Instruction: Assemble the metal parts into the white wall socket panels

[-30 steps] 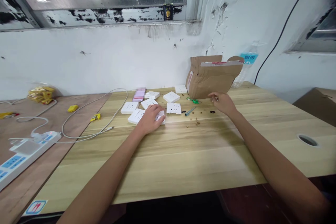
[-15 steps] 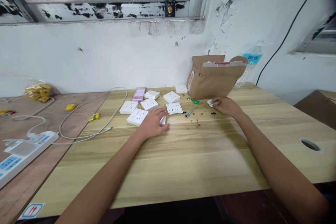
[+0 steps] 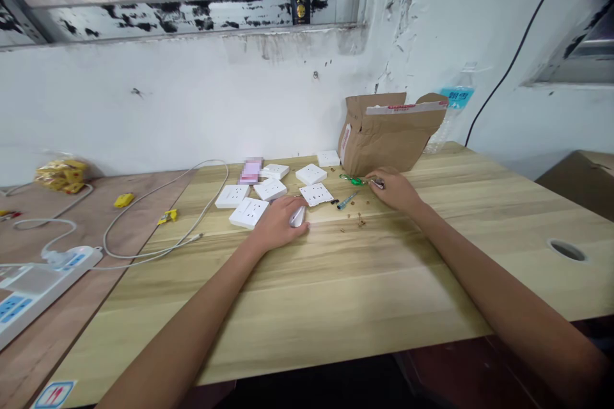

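Observation:
My left hand (image 3: pixel 279 223) is wrapped over a white piece (image 3: pixel 297 216) on the wooden table. Several white socket panels lie around it, one (image 3: pixel 248 212) just left of the hand and a thin plate (image 3: pixel 316 194) to its right. Over by the green carabiner (image 3: pixel 352 179), my right hand (image 3: pixel 391 188) has its fingers closed round a small object whose details are hidden. A blue screwdriver (image 3: pixel 346 200) and small brass parts (image 3: pixel 361 220) lie between the hands.
Behind my right hand stands a brown paper bag (image 3: pixel 388 134), with a plastic bottle (image 3: pixel 448 115) beside it. At the left are a power strip (image 3: pixel 48 287), a looping white cable (image 3: pixel 160 255) and yellow pieces (image 3: pixel 124 200). A round hole (image 3: pixel 567 250) is at the right.
My right hand has moved left, to the green carabiner, and the white piece it held is now mostly hidden. My left hand stays over its white piece. The view has shifted slightly.

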`<state>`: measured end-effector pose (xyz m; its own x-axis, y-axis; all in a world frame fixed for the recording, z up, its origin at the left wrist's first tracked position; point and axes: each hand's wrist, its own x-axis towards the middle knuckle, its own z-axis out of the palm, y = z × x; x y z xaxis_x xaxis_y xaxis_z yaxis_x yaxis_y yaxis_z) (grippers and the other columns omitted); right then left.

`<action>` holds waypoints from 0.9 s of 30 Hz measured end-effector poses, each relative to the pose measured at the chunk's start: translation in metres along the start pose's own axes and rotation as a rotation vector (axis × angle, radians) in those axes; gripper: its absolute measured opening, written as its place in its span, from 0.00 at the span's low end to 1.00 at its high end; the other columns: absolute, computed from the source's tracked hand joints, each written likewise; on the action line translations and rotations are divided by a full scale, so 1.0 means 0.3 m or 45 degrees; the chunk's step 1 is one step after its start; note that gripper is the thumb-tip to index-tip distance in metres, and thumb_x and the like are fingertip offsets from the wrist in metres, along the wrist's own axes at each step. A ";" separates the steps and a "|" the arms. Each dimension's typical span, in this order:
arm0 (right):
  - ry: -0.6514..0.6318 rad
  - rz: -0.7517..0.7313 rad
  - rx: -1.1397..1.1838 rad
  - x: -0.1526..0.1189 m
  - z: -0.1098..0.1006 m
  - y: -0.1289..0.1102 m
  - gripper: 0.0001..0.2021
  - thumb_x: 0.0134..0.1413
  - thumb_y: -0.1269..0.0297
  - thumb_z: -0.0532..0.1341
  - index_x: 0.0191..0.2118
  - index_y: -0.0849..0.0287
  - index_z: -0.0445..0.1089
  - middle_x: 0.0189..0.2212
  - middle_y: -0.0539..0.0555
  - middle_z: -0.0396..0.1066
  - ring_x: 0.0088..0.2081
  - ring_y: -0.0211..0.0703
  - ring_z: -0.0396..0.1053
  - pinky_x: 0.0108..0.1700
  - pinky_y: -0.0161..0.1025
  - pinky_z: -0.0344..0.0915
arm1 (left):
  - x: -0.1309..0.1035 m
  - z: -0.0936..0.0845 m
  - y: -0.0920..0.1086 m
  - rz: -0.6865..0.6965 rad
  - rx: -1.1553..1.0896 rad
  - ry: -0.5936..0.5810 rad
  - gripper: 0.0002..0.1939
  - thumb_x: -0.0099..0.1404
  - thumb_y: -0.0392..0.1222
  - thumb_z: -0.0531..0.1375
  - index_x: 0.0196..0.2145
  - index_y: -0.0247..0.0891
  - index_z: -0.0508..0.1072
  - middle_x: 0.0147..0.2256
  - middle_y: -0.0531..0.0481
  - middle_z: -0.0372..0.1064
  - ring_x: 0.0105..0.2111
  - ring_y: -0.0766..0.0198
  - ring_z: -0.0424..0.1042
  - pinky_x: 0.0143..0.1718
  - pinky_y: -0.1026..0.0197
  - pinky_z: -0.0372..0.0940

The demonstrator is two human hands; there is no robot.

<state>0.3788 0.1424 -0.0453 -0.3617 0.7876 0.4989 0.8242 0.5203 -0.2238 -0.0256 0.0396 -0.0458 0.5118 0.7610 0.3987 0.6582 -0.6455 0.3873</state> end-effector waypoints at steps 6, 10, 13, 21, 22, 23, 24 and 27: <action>-0.083 -0.044 -0.061 0.021 0.056 -0.037 0.16 0.68 0.65 0.62 0.57 0.59 0.81 0.55 0.63 0.83 0.59 0.62 0.76 0.66 0.56 0.70 | 0.003 0.003 -0.005 -0.026 -0.025 0.003 0.24 0.70 0.47 0.68 0.62 0.43 0.78 0.62 0.39 0.78 0.63 0.40 0.75 0.67 0.38 0.68; -0.106 -0.020 -0.068 0.021 0.056 -0.015 0.16 0.69 0.63 0.63 0.56 0.58 0.81 0.54 0.61 0.84 0.58 0.61 0.76 0.66 0.55 0.70 | 0.002 0.004 -0.011 -0.031 -0.049 -0.017 0.25 0.70 0.48 0.69 0.63 0.43 0.78 0.63 0.39 0.77 0.63 0.40 0.75 0.68 0.38 0.68; -0.120 -0.006 -0.052 0.020 0.053 -0.017 0.16 0.69 0.64 0.62 0.56 0.56 0.82 0.54 0.59 0.85 0.58 0.60 0.77 0.66 0.54 0.70 | 0.001 0.006 -0.014 -0.049 -0.060 -0.018 0.25 0.69 0.49 0.70 0.62 0.44 0.78 0.64 0.39 0.77 0.64 0.40 0.75 0.68 0.38 0.67; -0.138 0.020 -0.027 0.023 0.061 -0.017 0.16 0.67 0.65 0.63 0.55 0.56 0.83 0.53 0.59 0.85 0.56 0.61 0.77 0.63 0.54 0.72 | 0.003 0.013 -0.009 -0.031 -0.055 0.022 0.22 0.68 0.47 0.71 0.58 0.44 0.80 0.60 0.41 0.80 0.60 0.41 0.77 0.65 0.40 0.70; -0.130 0.011 -0.012 0.024 0.062 -0.012 0.16 0.68 0.65 0.62 0.56 0.56 0.83 0.53 0.59 0.85 0.56 0.60 0.78 0.64 0.54 0.72 | 0.003 0.017 -0.005 -0.044 -0.051 0.047 0.23 0.68 0.46 0.71 0.59 0.43 0.80 0.59 0.41 0.80 0.60 0.41 0.77 0.65 0.40 0.70; -0.132 -0.006 -0.005 0.025 0.062 -0.007 0.16 0.68 0.65 0.62 0.56 0.56 0.83 0.53 0.60 0.85 0.56 0.61 0.78 0.64 0.55 0.72 | 0.003 0.023 -0.003 -0.042 -0.047 0.064 0.22 0.68 0.46 0.71 0.58 0.44 0.80 0.60 0.41 0.80 0.61 0.42 0.77 0.65 0.40 0.70; -0.134 -0.017 -0.011 0.026 0.063 -0.003 0.16 0.67 0.65 0.63 0.55 0.55 0.84 0.53 0.60 0.85 0.56 0.61 0.78 0.64 0.56 0.72 | 0.003 0.029 -0.001 -0.029 -0.044 0.078 0.21 0.68 0.46 0.71 0.58 0.44 0.80 0.60 0.42 0.80 0.60 0.43 0.78 0.65 0.41 0.70; -0.125 -0.026 -0.018 0.029 0.061 0.005 0.16 0.67 0.66 0.63 0.54 0.55 0.84 0.53 0.60 0.85 0.56 0.62 0.78 0.64 0.56 0.72 | 0.001 0.048 -0.001 0.005 -0.024 0.163 0.22 0.67 0.45 0.72 0.57 0.43 0.80 0.60 0.42 0.81 0.61 0.43 0.78 0.65 0.40 0.70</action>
<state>0.3689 0.1562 -0.0568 -0.4191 0.8056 0.4187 0.8218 0.5327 -0.2023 -0.0177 0.0409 -0.0579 0.4390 0.7449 0.5024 0.6454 -0.6504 0.4005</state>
